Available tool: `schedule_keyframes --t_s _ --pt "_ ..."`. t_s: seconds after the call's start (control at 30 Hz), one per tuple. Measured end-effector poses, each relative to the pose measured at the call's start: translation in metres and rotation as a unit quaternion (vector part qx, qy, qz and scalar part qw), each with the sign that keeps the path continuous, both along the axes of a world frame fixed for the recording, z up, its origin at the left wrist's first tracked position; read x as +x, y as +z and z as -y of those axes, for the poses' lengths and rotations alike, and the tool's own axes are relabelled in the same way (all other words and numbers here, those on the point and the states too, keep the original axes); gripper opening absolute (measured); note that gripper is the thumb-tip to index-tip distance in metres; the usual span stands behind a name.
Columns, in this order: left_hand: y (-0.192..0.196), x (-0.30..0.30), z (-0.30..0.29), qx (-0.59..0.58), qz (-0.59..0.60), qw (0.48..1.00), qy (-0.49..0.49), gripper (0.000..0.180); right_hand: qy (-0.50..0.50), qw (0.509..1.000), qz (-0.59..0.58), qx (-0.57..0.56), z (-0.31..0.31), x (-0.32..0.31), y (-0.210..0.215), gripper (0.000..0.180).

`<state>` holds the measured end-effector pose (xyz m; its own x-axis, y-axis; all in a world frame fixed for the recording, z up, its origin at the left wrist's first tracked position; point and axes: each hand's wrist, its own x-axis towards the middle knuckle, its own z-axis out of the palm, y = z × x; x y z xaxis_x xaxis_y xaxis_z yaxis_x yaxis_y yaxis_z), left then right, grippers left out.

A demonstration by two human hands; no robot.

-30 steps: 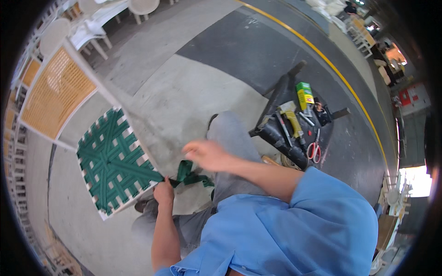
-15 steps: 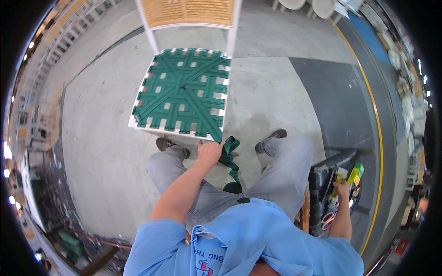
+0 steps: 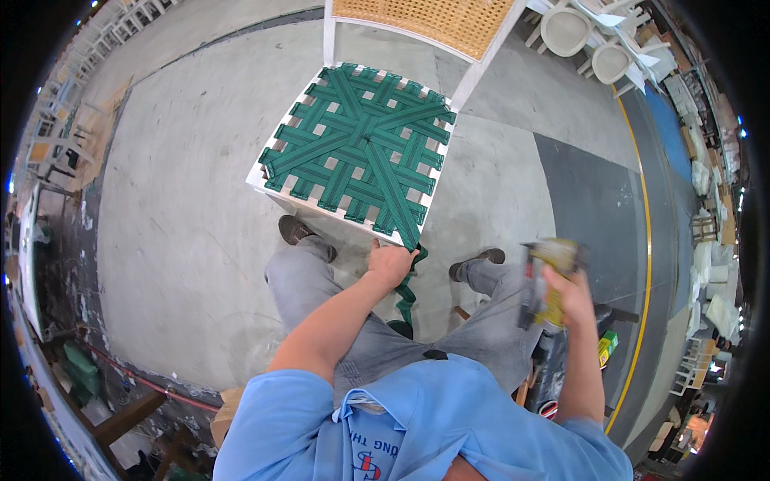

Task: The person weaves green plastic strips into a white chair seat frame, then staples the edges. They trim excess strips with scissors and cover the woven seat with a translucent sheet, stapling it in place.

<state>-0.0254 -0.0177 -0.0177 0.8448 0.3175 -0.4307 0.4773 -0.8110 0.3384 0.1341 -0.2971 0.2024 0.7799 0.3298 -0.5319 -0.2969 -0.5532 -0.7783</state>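
Webbing strap (image 3: 407, 268) stays taut in our clenched left hand (image 3: 391, 262); right hand (image 3: 565, 295), gripping the staple gun (image 3: 544, 280), should fire near the seat frame (image 3: 282, 200).

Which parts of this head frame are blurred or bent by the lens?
Head view: the right hand and the yellow tool it holds are motion-blurred; the left hand on the green webbing strap is sharp, as is the woven chair seat. The yellow floor line bows near the rim; lighting is even.
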Motion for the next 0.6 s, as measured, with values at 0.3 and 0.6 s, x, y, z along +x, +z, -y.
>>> schedule_keyframes --t_s 0.3,0.6 --pt "-0.012 -0.004 0.002 -0.022 0.112 0.993 0.034 0.047 0.228 0.971 -0.067 -0.018 -0.194 -0.027 -0.071 0.032" --pt "-0.026 -0.01 0.002 0.03 0.147 0.988 0.04 0.047 0.266 0.961 -0.024 -0.074 -0.223 -0.028 -0.084 0.035"
